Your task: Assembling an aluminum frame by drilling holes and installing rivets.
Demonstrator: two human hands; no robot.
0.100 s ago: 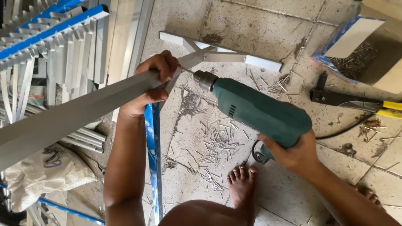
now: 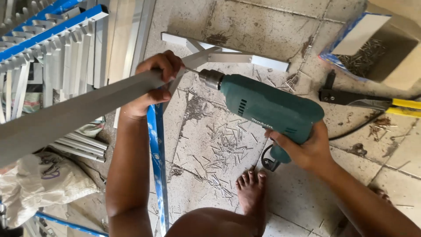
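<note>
Left hand grip wrapped around end of grey metal bar, held above floor. Right hand grip clenched on green drill handle; bit touching bar end. Bare foot below, among scattered rivets.

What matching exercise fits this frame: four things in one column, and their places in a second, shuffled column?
Things:
1. green drill
2. grey metal profile
3. yellow-handled tool
4. cardboard box

Places:
A. top right corner, holding small metal pieces
B. gripped by the left hand
C. lying on the floor at the right edge
D. held in the right hand

Pairs: 1-D, 2-B, 3-C, 4-A
</note>
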